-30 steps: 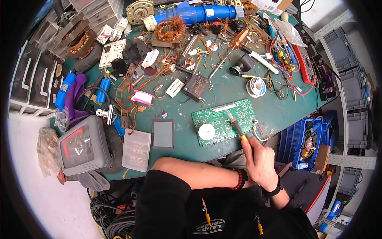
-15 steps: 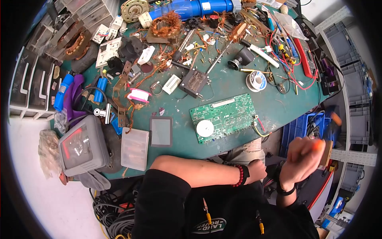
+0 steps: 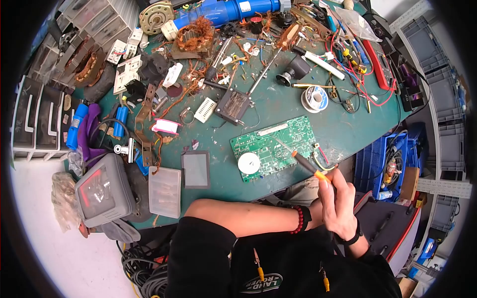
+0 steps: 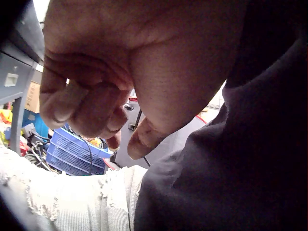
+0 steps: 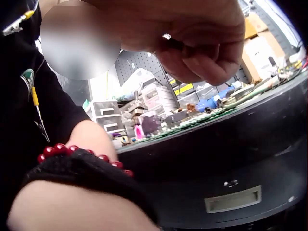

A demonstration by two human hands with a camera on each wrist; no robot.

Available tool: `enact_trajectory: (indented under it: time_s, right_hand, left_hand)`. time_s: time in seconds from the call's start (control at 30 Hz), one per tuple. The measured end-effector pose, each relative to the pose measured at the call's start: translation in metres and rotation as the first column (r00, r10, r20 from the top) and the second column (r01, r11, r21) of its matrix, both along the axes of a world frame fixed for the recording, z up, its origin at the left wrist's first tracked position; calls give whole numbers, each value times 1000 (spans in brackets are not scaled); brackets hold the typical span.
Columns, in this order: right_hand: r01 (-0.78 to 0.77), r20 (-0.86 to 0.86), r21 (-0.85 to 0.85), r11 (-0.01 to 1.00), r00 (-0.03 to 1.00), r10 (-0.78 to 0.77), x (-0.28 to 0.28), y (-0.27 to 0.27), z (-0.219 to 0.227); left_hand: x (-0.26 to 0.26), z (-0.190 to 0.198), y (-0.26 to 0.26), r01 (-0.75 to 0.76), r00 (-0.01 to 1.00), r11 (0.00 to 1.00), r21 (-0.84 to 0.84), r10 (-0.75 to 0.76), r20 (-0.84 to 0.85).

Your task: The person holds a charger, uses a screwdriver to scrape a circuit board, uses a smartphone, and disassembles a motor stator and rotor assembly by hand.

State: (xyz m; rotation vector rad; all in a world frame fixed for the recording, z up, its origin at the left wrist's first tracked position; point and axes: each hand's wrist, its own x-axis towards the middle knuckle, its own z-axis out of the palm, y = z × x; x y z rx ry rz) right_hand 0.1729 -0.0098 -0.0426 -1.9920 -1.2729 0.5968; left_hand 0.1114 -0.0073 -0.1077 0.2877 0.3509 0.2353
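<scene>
My right hand (image 3: pixel 339 206) grips a screwdriver (image 3: pixel 309 165) by its orange and black handle, just off the table's front edge. Its thin shaft slants up and left, overlapping the green circuit board (image 3: pixel 293 131) in the head view. A white round piece (image 3: pixel 249 163) sits on the board's left corner, and a small lead with red and yellow wires (image 3: pixel 322 154) is at its right edge. In the right wrist view the curled fingers (image 5: pixel 211 67) show, with the screwdriver hidden. My left hand (image 4: pixel 139 67) hangs over the lap, fingers loosely bent and holding nothing.
A solder spool (image 3: pixel 314 99), a black box (image 3: pixel 233 106) and a grey-framed panel (image 3: pixel 196 170) lie around the board. Tools, wires and copper scraps crowd the table's back. A clear case (image 3: pixel 165 192) stands left; a blue crate (image 3: pixel 370 169) is beyond the right edge.
The right hand swung away to the right with the screwdriver, then came back left, so its shaft again overlaps the board. The left forearm stays about where it was.
</scene>
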Motion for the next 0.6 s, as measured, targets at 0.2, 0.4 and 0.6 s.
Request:
enact_trajectory:
  time_s: [0.2,0.4,0.6]
  right_hand:
    - [-310,230,486,817,947,222,-17,6,3]
    - [-224,357,386,895,931,79,-10,2,10]
    - [150,-116,659,737,988,-98,-17,6,-16]
  left_hand:
    - [-3,-22,-10,6,999,997,82,-9,38]
    - [-3,-47,-25,-17,998,988,154,8,57]
    - [6,-75,-35,-40,996,975,219,22,84]
